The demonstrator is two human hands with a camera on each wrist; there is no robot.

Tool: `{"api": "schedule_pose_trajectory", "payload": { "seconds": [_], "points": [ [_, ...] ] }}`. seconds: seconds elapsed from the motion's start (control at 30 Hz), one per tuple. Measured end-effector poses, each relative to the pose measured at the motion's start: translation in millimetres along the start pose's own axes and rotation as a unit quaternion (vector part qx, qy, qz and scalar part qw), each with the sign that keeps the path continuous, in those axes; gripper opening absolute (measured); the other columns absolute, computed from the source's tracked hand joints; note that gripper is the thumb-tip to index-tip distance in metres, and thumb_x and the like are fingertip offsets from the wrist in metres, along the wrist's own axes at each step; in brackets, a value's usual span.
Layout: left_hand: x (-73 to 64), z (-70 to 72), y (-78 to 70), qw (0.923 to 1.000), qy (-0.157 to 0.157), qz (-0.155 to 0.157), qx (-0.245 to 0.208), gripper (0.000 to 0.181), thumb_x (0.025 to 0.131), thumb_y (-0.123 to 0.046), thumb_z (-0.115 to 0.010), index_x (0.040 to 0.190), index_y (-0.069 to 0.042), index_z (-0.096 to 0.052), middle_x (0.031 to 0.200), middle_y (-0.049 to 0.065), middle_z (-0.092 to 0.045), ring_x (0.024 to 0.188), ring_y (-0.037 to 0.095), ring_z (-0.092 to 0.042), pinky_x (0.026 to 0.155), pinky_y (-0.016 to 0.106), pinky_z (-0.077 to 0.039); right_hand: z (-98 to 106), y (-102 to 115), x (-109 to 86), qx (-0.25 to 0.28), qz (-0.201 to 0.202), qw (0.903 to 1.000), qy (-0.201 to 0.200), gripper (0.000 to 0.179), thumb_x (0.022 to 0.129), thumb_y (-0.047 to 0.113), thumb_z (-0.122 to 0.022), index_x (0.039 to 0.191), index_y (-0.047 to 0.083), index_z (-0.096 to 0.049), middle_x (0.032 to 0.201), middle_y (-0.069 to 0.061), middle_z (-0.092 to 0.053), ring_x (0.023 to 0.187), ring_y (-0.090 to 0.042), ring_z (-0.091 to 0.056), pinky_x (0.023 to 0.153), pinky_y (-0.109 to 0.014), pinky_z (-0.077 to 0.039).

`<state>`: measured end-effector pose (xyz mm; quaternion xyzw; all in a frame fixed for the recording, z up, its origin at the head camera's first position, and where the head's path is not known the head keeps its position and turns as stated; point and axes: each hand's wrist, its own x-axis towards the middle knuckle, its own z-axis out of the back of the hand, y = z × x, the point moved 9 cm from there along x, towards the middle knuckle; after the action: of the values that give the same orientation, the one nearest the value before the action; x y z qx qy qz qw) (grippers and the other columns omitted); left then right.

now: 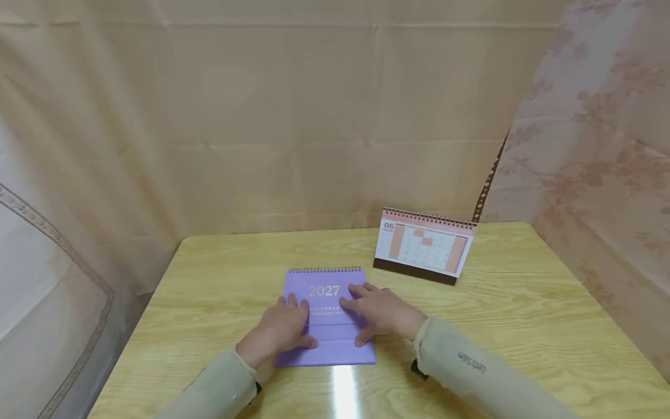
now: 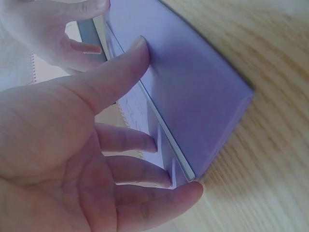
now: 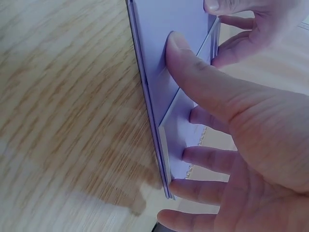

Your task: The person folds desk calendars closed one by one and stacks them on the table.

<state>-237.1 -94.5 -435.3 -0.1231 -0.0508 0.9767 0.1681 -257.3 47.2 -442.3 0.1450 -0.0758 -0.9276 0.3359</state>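
A purple desk calendar [image 1: 330, 331] lies on the wooden table, its gold "2027" cover facing up and its ring binding along the far edge. A cover-coloured strip of its base extends past the pages toward the person. My left hand [image 1: 280, 326] rests on its left side, fingers spread on the cover. The right hand [image 1: 384, 311] touches its right side likewise. In the left wrist view, the left thumb [image 2: 128, 63] presses the base strip while the fingertips lie by the pages' edge. In the right wrist view, the right thumb [image 3: 181, 50] also lies on that strip.
Behind and to the right stands a second desk calendar [image 1: 424, 247], propped upright and showing an "06" page in orange and white. The table [image 1: 209, 291] ends at a beige curtain [image 1: 262, 116] behind, with a patterned curtain [image 1: 602, 145] at the right.
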Motion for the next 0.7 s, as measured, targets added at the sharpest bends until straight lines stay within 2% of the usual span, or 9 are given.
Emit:
{"api": "schedule_pose_trajectory", "payload": {
  "seconds": [0.43,0.7],
  "points": [
    [-1.7,-1.6,4.0,0.9997,0.017,0.007,-0.015,0.087,0.083,-0.047,-0.081,0.141,0.009,-0.049,0.144,0.043,-0.039,0.133,0.060,-0.039,0.103,0.066,-0.041,4.4,3.5,-2.7,0.019,0.011,0.9998,0.000,0.085,0.077,0.041,-0.086,0.149,0.010,-0.052,0.157,-0.025,-0.035,0.142,-0.053,-0.031,0.103,-0.075,-0.033],
    [-2.4,-2.0,1.6,0.9997,0.022,0.005,0.004,0.088,0.083,-0.048,-0.081,0.141,0.009,-0.049,0.143,0.043,-0.041,0.132,0.059,-0.041,0.104,0.064,-0.041,0.0,2.0,-4.1,0.031,0.005,0.9995,0.008,0.086,0.077,0.041,-0.086,0.149,0.011,-0.051,0.158,-0.024,-0.034,0.144,-0.051,-0.029,0.104,-0.075,-0.031]
  ]
}}
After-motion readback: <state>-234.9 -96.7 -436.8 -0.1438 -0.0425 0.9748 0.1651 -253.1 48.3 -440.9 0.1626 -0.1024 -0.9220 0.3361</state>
